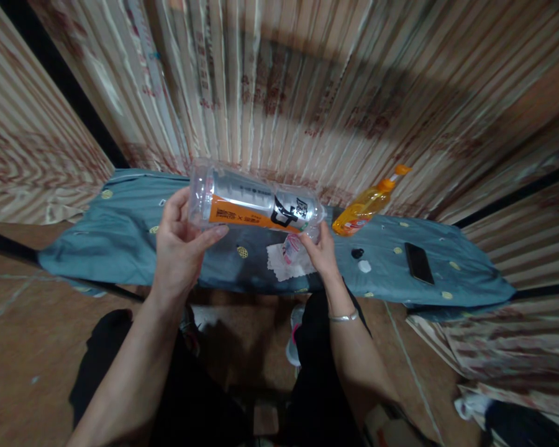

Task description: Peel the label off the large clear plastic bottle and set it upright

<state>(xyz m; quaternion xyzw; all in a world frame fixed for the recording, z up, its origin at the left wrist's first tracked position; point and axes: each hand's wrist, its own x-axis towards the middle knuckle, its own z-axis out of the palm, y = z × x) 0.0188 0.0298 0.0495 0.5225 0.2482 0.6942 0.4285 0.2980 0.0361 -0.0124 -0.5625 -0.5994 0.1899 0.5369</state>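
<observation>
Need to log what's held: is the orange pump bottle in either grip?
No, the left grip and right grip both hold the clear labelled bottle, while the orange pump bottle rests on the blue-green cloth.

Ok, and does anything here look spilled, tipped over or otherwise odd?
No spill or damage stands out. The orange pump bottle leans in the picture, though that may be lens distortion. The labelled bottle is sideways, but held by the left hand and right hand.

Striped curtains [242, 74] hung behind and beside the blue-covered bench [233, 273]. Brown floor [28, 372] lay below the bench.
</observation>
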